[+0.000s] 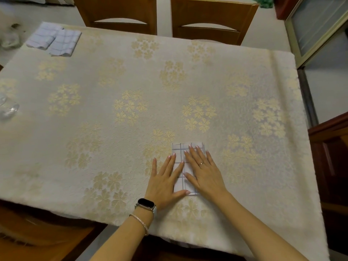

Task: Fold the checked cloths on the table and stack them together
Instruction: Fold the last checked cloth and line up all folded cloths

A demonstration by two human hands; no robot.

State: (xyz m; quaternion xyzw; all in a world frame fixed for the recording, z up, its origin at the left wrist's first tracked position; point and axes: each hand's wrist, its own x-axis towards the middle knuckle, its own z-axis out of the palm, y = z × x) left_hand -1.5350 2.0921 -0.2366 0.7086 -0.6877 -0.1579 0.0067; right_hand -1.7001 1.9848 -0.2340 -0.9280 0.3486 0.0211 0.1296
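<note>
The surface (pixel 235 59) is covered by a cream tablecloth (pixel 98 129) with gold flower clusters. A folded checked cloth (pixel 178 147) lies at 5 o'clock. At 10 o'clock, a second folded cloth (pixel 41 35) touches a third folded cloth (pixel 65 43). Clear glassware (pixel 8 110) sits at 9 o'clock.

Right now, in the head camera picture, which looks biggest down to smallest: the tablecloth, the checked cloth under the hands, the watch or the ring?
1. tablecloth, by far
2. checked cloth, though partly covered
3. watch
4. ring, tiny
</note>
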